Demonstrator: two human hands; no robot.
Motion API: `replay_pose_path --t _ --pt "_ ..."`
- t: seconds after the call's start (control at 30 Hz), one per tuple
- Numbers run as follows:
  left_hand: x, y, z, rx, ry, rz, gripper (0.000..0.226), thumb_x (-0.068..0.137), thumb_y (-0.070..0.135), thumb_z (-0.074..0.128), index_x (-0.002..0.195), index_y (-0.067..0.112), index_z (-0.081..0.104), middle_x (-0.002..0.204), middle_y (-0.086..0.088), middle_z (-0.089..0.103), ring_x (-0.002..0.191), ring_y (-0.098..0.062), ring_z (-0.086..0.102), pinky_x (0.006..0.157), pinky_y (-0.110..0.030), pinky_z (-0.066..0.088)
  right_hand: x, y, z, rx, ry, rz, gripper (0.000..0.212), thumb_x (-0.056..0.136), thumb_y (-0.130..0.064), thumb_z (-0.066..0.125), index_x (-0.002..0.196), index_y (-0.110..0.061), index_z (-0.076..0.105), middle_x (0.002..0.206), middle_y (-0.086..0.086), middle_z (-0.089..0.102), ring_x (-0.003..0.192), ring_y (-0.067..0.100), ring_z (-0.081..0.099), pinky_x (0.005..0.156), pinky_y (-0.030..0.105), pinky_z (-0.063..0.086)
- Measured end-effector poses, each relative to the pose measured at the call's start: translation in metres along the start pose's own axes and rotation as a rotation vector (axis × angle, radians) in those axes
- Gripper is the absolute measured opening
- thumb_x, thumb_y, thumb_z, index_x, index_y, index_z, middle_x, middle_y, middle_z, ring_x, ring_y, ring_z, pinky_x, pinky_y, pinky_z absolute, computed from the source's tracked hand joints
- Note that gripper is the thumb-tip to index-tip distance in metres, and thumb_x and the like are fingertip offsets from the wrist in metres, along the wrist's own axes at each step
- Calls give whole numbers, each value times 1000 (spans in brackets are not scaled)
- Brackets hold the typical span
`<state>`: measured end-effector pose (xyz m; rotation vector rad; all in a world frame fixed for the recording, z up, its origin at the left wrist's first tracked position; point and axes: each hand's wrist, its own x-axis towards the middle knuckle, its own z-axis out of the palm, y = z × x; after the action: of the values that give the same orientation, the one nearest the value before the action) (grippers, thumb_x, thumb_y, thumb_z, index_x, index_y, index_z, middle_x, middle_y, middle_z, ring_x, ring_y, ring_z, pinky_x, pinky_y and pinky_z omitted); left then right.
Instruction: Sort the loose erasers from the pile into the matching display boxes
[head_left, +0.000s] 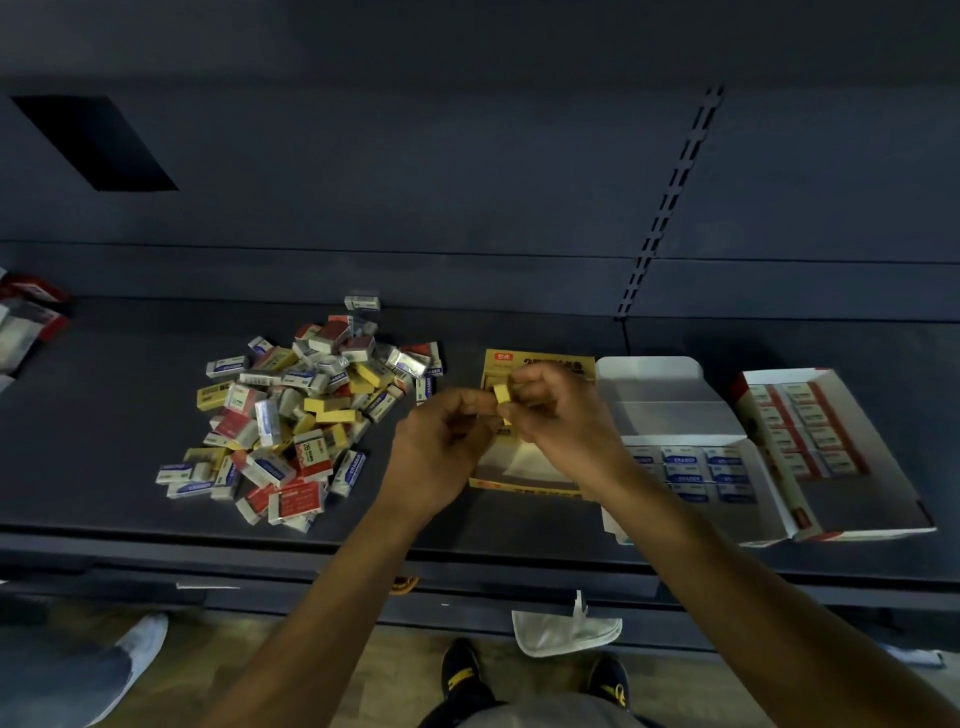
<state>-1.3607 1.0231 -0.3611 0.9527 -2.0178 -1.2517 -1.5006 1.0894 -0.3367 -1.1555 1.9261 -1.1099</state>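
Both hands meet above the yellow box, which lies open on the shelf. Between them is one yellow eraser, held clear of the box. The right hand has a narrow grip on it, pinching with thumb and fingertips. The left hand pinches its near end with curled fingers. The pile lies well to the left, and the blue box and red box sit to the right. The eraser is probably light and firm, with a slick sleeve. It is best held across its long sides, so it can drop flat into a row.
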Motion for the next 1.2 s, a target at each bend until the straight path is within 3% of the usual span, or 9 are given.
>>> replay_pose_path --t 0.07,0.2,0.37,0.73,1.2 --pt "-2 -3 -1 105 2 1 28 83 1 66 88 29 65 87 16 67 81 4 64 72 -13 50 0 1 -2 -110 -25 -20 22 83 -24 68 101 -29 56 92 -19 59 89 -3 57 81 16 46" --pt "-5 -14 -2 357 46 17 23 80 8 68 101 16 70 97 -2 69 85 -13 66 75 -34 57 0 8 1 -383 -58 -52 28 83 -25 68 109 -19 61 106 -9 63 96 6 59 86 24 49" --pt "-6 -12 -2 424 25 -44 21 82 16 68 103 14 70 95 -4 72 84 -22 69 74 -38 56 -2 13 8 -595 -144 -123 29 86 -25 63 114 -19 59 118 -3 57 106 13 55 88 26 44" --pt "-4 -17 -7 333 -102 -122 24 84 15 62 101 30 70 97 10 71 86 -7 66 78 -32 54 -2 10 17 -693 -162 -204 28 87 -23 61 114 -19 55 121 -4 52 111 14 50 87 25 38" --pt "-5 -14 -8 336 -132 -137 27 86 14 62 107 28 69 103 9 71 91 -6 66 84 -28 53 -4 13 24 -736 -169 -249 23 86 -20 61 109 -16 60 118 0 50 106 18 53 82 27 43"
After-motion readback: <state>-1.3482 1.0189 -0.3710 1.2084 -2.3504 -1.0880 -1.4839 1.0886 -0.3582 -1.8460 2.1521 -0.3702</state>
